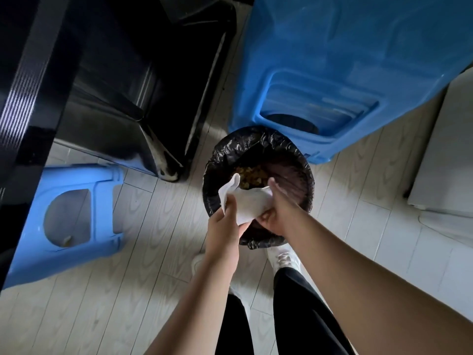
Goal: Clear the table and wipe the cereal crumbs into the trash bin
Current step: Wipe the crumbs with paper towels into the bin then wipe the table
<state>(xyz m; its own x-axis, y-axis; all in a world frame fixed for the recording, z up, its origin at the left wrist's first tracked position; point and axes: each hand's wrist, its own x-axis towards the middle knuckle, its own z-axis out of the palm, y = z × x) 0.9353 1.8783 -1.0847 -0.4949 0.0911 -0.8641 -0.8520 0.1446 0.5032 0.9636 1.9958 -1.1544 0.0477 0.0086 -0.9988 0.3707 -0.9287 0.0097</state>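
We hold the white paper towel [249,204] over the bag-lined trash bin [303,162], with cereal pieces [252,176] lying inside. Our left hand [225,228] pinches its left edge. Our right hand [277,212] is blurred, so we cannot tell its grip. A tilt toward us could spill crumbs onto the floor [153,242].

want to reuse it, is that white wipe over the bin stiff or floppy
Probably floppy: the white wipe droops and folds from the left hand, one corner curling. Likely light, since a pinch holds it over the trash bin.
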